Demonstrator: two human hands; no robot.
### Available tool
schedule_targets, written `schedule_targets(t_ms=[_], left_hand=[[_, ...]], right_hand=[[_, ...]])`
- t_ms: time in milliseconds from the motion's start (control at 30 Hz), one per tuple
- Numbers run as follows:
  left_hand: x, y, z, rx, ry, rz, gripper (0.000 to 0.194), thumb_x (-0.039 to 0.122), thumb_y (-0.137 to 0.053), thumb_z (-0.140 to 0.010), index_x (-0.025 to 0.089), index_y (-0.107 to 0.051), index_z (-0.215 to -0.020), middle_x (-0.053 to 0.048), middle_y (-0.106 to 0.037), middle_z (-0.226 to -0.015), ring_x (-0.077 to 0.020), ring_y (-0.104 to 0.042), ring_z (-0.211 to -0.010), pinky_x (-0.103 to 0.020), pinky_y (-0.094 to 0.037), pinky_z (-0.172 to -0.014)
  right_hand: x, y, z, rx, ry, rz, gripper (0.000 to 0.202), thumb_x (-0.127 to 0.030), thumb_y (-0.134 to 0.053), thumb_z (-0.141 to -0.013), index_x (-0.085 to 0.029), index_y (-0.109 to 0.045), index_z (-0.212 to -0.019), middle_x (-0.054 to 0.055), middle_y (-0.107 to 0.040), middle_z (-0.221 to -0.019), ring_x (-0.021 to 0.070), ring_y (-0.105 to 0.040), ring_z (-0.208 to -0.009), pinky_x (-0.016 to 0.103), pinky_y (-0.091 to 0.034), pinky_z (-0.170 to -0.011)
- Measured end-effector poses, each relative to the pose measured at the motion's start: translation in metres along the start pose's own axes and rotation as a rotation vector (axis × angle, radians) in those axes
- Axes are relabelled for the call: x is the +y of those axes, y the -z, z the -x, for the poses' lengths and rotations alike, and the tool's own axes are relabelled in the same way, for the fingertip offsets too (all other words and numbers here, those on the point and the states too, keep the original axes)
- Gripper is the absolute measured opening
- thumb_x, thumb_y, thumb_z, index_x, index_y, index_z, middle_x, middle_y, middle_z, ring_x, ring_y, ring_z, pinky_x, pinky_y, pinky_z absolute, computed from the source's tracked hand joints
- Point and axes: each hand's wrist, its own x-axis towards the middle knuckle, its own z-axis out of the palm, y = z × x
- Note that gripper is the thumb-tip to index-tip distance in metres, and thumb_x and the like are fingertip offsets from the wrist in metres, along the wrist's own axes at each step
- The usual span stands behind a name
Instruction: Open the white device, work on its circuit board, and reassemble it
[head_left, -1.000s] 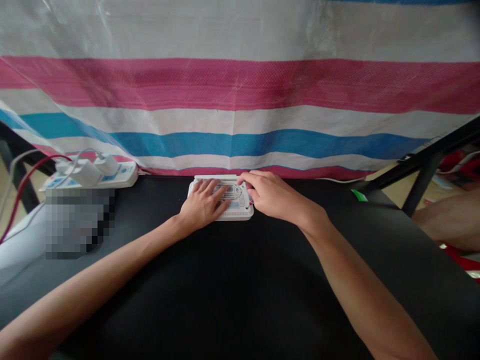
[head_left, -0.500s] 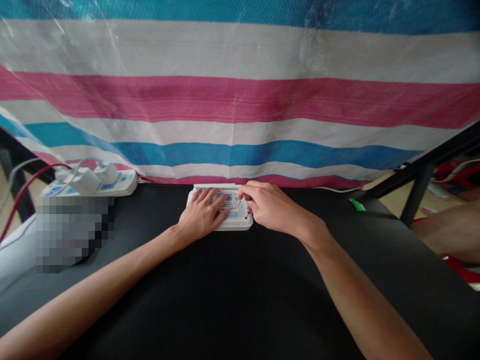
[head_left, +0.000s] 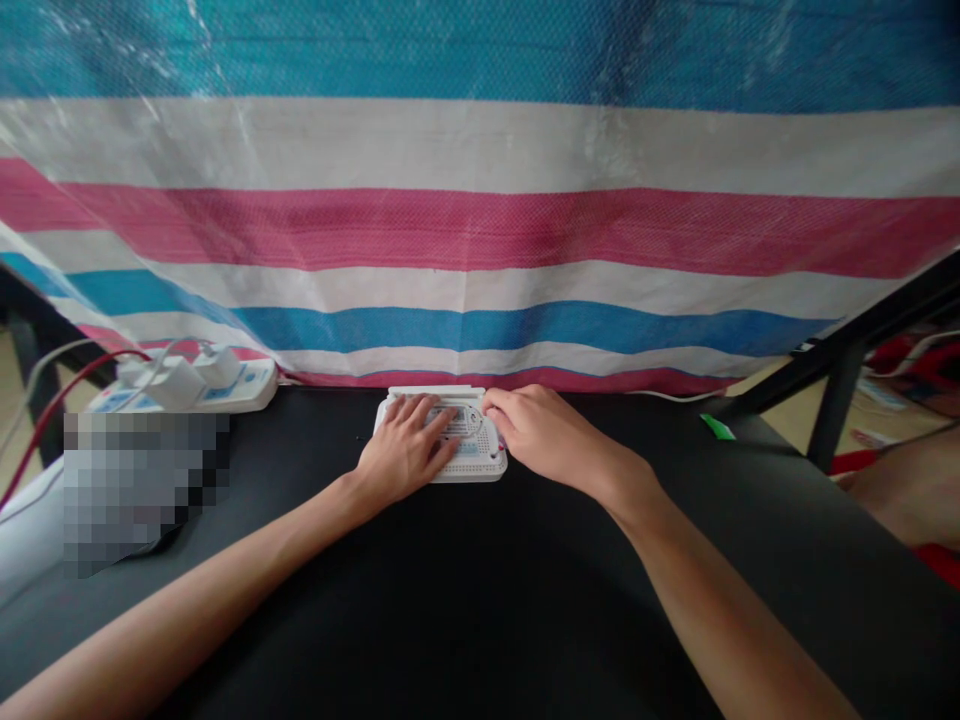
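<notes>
A white router (head_left: 465, 466) with vent holes and printed labels lies flat on the black table, its folded white antenna (head_left: 439, 390) along the far edge. My left hand (head_left: 405, 440) rests on the router's left half with fingers spread. At the far right corner my right hand (head_left: 536, 430) is closed, thumb and forefinger pinched together against the router's edge. Whatever sits between those fingertips is hidden. A thin whitish loop (head_left: 474, 421) lies on the router's face between the hands. Small red and dark spots show at its right edge.
On the left stands a white power strip (head_left: 251, 385) with several plugs and cables, a red one (head_left: 56, 430) among them. A green packet (head_left: 718, 427) lies on the right of the black table (head_left: 465, 600). Behind hangs a striped sheet (head_left: 465, 230). Someone's bare limb (head_left: 907, 485) shows far right.
The view has tilted up slightly, so everything sits lower. My right hand's fingers have drawn together near the far right corner; my left hand stays spread on the router.
</notes>
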Motion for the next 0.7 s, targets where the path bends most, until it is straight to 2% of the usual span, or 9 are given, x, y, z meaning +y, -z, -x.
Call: schedule_targets(t_ms=[167, 300, 533, 700], left_hand=[[0.0005, 0.0006, -0.0006, -0.007, 0.0, -0.014, 0.046, 0.046, -0.04, -0.103, 0.018, -0.058, -0.134, -0.016, -0.057, -0.135, -0.0324, -0.054, -0.124, -0.055, -0.04, -0.109], [0.0011, 0.0019, -0.0005, -0.014, 0.002, -0.031, 0.046, 0.046, -0.039, -0.103, 0.018, -0.058, -0.134, -0.015, -0.057, -0.136, -0.0329, -0.054, -0.125, -0.055, -0.04, -0.109], [0.0013, 0.0009, -0.0001, 0.0, 0.007, -0.028, 0.045, 0.046, -0.04, -0.103, 0.019, -0.057, -0.135, -0.014, -0.057, -0.136, -0.0317, -0.054, -0.125, -0.054, -0.039, -0.11], [0.0009, -0.0001, -0.0004, 0.004, 0.005, -0.023, 0.045, 0.047, -0.04, -0.102, 0.021, -0.058, -0.135, -0.014, -0.057, -0.135, -0.0316, -0.055, -0.125, -0.054, -0.04, -0.11]], right_hand=[[0.0002, -0.0005, 0.0007, 0.031, 0.058, -0.053, 0.029, 0.001, -0.05, -0.083, -0.016, -0.067, -0.099, 0.009, -0.073, -0.102, 0.021, -0.066, -0.094, 0.028, -0.044, -0.081], [0.0008, -0.0009, 0.001, 0.028, 0.062, -0.07, 0.03, 0.003, -0.052, -0.079, -0.017, -0.067, -0.096, 0.009, -0.072, -0.103, 0.0212, -0.066, -0.096, 0.028, -0.045, -0.084], [0.0063, -0.0061, -0.0026, 0.056, 0.03, -0.122, 0.024, -0.006, -0.048, -0.092, -0.017, -0.068, -0.1, 0.01, -0.075, -0.095, 0.0208, -0.069, -0.09, 0.028, -0.045, -0.079], [0.0099, -0.0054, -0.0011, 0.077, 0.071, -0.113, 0.027, -0.003, -0.051, -0.086, -0.017, -0.067, -0.102, 0.009, -0.074, -0.101, 0.0204, -0.067, -0.094, 0.029, -0.045, -0.083]])
